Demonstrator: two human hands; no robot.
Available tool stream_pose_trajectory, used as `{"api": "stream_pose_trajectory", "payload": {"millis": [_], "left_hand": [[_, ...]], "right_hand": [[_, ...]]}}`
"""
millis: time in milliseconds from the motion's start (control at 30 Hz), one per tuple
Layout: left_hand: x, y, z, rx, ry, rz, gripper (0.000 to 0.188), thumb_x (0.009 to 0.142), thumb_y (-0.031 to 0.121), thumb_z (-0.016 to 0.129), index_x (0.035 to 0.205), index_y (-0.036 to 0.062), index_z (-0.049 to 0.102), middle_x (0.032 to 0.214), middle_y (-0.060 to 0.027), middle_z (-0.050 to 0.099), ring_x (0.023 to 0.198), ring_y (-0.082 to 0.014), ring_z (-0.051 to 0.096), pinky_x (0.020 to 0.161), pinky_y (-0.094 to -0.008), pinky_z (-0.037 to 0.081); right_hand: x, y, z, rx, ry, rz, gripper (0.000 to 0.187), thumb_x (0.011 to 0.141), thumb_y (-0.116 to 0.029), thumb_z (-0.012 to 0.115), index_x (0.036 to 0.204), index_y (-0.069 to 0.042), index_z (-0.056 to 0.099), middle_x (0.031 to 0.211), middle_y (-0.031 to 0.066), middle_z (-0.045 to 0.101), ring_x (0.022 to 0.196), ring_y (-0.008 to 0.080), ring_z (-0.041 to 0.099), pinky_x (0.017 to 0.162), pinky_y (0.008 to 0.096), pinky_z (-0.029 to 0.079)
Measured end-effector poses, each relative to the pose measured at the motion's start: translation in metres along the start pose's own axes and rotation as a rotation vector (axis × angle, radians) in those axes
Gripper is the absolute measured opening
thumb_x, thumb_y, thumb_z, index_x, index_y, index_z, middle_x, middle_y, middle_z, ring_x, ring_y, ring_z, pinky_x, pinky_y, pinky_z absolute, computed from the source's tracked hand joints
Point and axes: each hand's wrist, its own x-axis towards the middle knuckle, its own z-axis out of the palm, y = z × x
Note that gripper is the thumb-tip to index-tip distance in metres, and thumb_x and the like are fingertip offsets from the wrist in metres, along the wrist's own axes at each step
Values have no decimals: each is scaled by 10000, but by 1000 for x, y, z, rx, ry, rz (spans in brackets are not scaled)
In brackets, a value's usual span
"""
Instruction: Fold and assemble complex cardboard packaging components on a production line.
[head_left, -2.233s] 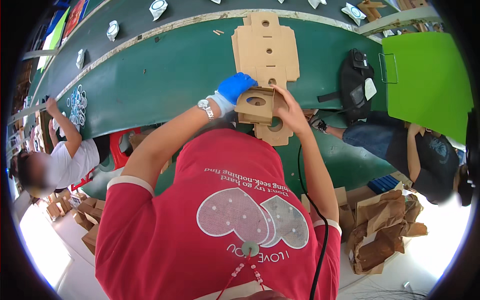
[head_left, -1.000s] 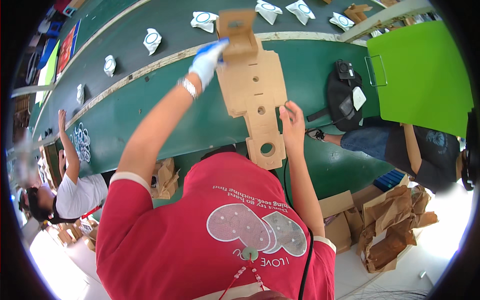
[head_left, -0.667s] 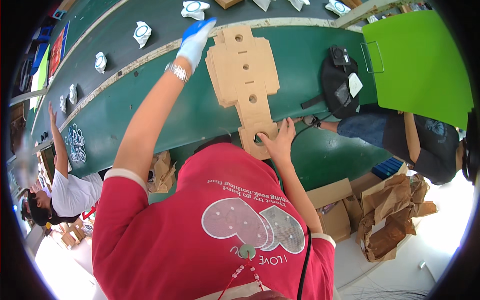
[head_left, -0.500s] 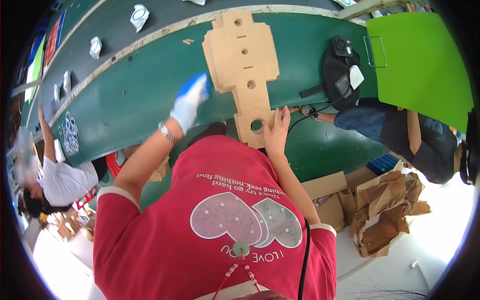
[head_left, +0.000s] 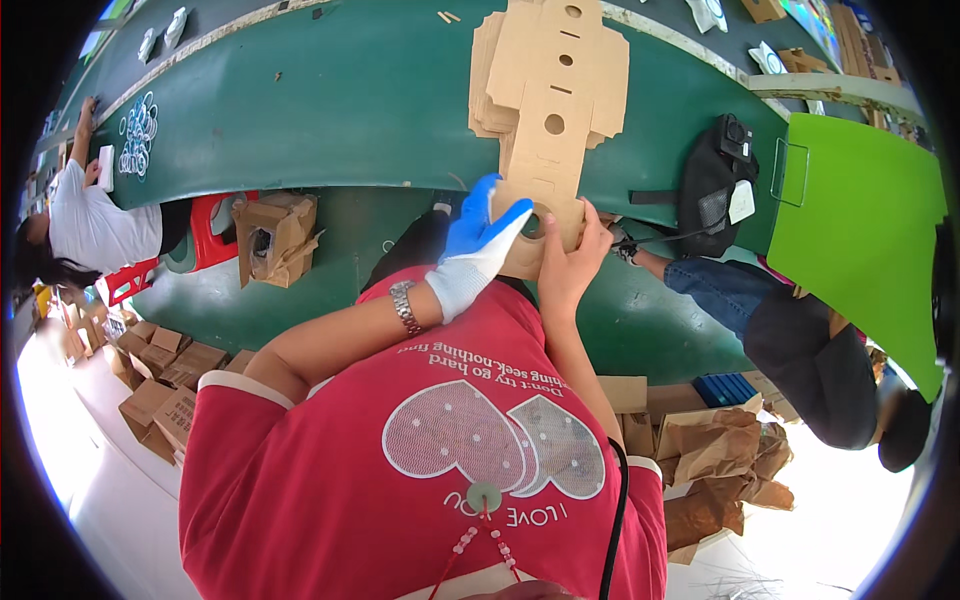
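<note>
A flat brown cardboard box blank [head_left: 590, 75] with round holes and slits lies on top of more stacked cardboard blanks [head_left: 487, 75], its narrow end toward me. My left hand [head_left: 478, 245], in a white glove with blue fingers, is at the near end's left edge. Its thumb lies over the cardboard beside the large round hole, and the other fingers are at the edge. At the right edge of the same end, my bare right hand [head_left: 575, 255] grips the blank, thumb on top. The undersides of both grips are hidden.
The blanks lie on a green table [head_left: 350, 100]. To the right are a black bag [head_left: 708, 185], a bright green board [head_left: 850, 230] and a seated co-worker. A co-worker in white sits at the left by a red stool [head_left: 212, 220]. Cardboard boxes [head_left: 275, 240] stand below.
My left hand has come down and right from above the table to the blank's near end. The right hand stays at its right edge. The whole view has shifted.
</note>
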Motion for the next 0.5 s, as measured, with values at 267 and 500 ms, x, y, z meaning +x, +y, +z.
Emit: {"api": "stream_pose_trajectory", "payload": {"millis": [267,500], "left_hand": [[5,13,19,-225,-81,-153,296,965,343,615,913,55,659,819,-26,621,698,-102,541,674,-267,431],[-7,34,28,-342,-200,-61,415,1015,457,477,1088,66,597,917,-23,637,774,-118,580,707,-264,470]], "right_hand": [[20,-1,-18,536,-309,138,356,933,-331,686,1002,9,608,815,29,618,749,155,600,715,303,495],[49,4,-46,711,-712,363,546,1011,-520,451,607,-191,285,513,-37,286,469,102,288,493,272,272]]}}
